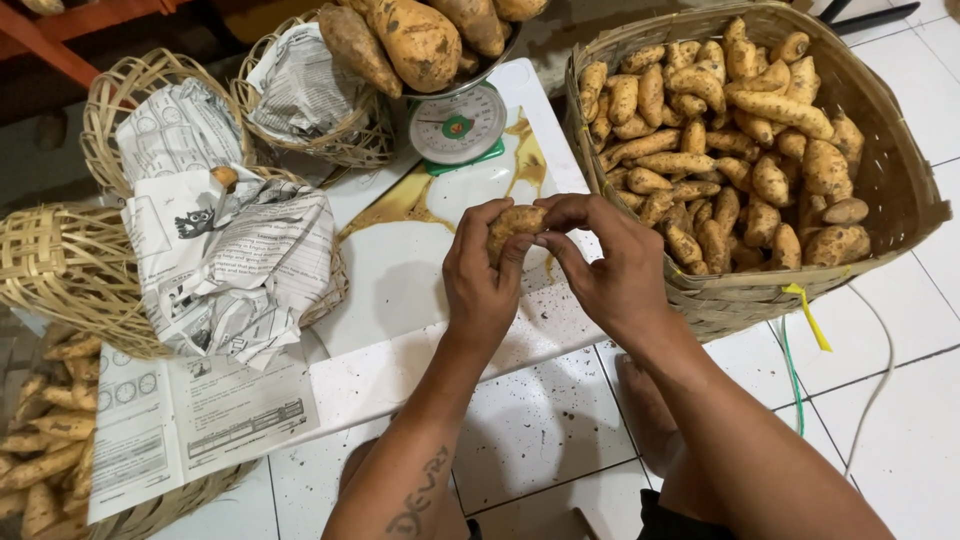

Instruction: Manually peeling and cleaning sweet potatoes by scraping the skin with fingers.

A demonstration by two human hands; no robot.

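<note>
Holding 1 small sweet potato [513, 222] between both hands, the person is keeping it above the white bench [420, 250]. The left hand [482, 280] is closing its grip on the tuber's lower left side; the right hand [610, 262] is pinching its upper right end. The long axis is running roughly left to right between the 2 grips. The large woven basket [900, 200] of tubers is lying right of the right grip, the scale [458, 125] just beyond the left.
</note>
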